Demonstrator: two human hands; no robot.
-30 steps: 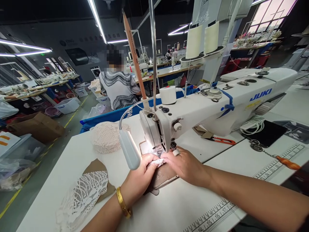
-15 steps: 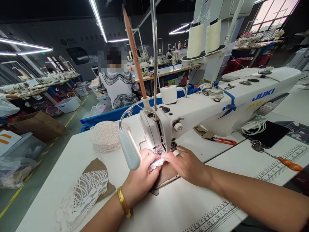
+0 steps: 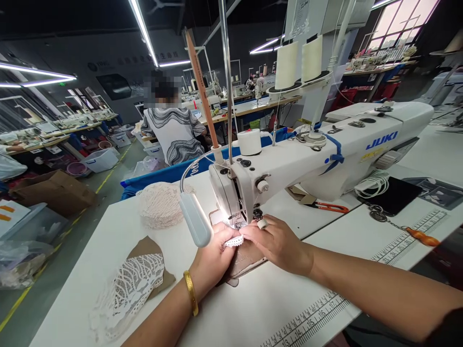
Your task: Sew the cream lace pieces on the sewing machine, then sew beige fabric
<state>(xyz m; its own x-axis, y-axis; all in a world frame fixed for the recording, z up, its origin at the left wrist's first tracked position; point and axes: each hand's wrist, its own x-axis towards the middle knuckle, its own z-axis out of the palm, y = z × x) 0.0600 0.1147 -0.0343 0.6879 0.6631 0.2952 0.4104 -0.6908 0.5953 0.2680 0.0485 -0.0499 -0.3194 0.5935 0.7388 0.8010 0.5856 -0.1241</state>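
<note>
I had 2 hands on 1 white lace strip (image 3: 237,241), thin & perforated, btwn their fingertips. L hand (image 3: 213,258) was nearly closed, pinching it; R hand (image 3: 280,246) lay low, fingers bent at its other end, grip unclear. Just beyond both: 1 smooth white sewing machine (image 3: 285,161). Past L hand, 1 rounded, crinkly lace pile (image 3: 161,205). Well past R hand, 2 tapered thread cones (image 3: 287,65).

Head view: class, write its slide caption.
Left hand holds white lace, right hand beside it, at a JUKI sewing machine.
</note>
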